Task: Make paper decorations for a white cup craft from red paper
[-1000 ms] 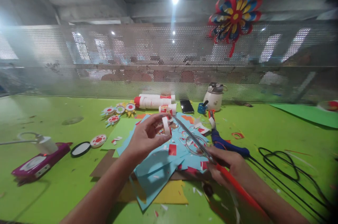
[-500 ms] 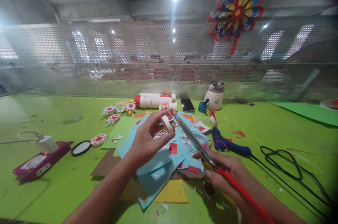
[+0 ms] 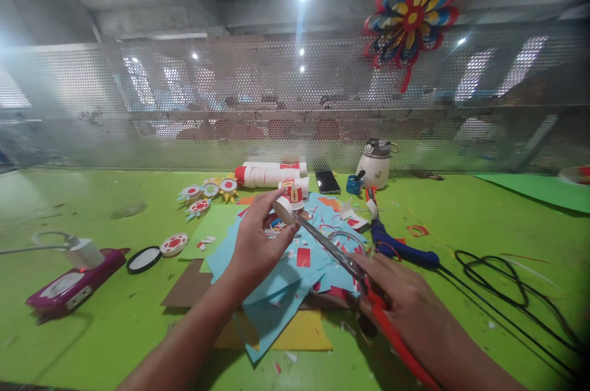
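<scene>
A white cut-down paper cup piece (image 3: 284,211) is pinched between the fingertips and thumb of my left hand (image 3: 258,240), above a heap of paper scraps. My right hand (image 3: 399,292) grips a pair of scissors (image 3: 329,246) with metal blades and red handles. The blade tips reach the right edge of the cup piece. Whether they touch it, I cannot tell. Right behind it appears a red and yellow printed cup (image 3: 295,195). Under both hands lie light blue paper sheets (image 3: 267,311) with red and white offcuts.
Stacked paper cups (image 3: 270,177), a phone (image 3: 327,182) and a white jug (image 3: 374,165) stand at the back. A blue glue gun (image 3: 401,251) with a looped cable lies right. Left are a purple power strip (image 3: 76,285), a black-rimmed disc (image 3: 143,259) and paper flowers (image 3: 199,206).
The cup piece has turned in my left hand, and that hand has shifted slightly left. My right hand has brought the scissors' tips left and down to the piece's edge.
</scene>
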Available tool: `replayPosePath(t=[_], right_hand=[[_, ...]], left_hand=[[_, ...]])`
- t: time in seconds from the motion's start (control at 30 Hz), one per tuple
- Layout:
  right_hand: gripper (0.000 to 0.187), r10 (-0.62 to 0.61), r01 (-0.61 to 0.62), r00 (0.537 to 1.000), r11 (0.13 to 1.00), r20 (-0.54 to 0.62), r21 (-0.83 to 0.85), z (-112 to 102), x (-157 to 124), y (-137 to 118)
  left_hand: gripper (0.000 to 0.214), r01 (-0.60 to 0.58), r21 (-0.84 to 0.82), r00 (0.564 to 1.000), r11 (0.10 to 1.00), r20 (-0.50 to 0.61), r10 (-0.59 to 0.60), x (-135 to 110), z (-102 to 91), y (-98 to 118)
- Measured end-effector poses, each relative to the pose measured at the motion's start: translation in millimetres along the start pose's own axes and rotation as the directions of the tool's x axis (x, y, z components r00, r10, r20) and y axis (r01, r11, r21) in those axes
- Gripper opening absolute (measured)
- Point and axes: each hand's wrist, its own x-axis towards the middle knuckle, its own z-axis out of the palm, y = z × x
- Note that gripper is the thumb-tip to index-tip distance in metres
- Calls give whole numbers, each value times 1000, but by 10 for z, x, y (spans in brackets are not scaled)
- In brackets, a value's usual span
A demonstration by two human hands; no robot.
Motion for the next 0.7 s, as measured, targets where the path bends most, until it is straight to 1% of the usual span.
replayPosePath(t=[0.07,0.17,0.37,0.47,0.6,0.7], right_hand=[[37,-20,18,999,998,-38,-66,3,6,7],[37,-42,33,997,991,-63,-133,-6,19,9],[37,-58,48,997,982,-50,-182,-15,5,15],[38,-59,53,998,983,-31,-179,-14,-6,30],[40,-42,45,999,990,27,-134,-40,0,35],[40,-42,45,999,994,32,-104,-64,14,38]], left_hand=[[46,-19,21,1000,1000,-8,20,-3,7,7],[46,-50,60,999,997,-15,51,-5,8,20],[47,-126,188,992,974,32,122,-22,-15,2],[50,-142,217,990,966,53,134,-32,-19,-22],[52,-141,182,989,973,65,131,-35,-12,-43],[52,-143,172,988,975,78,131,-32,-10,-50]])
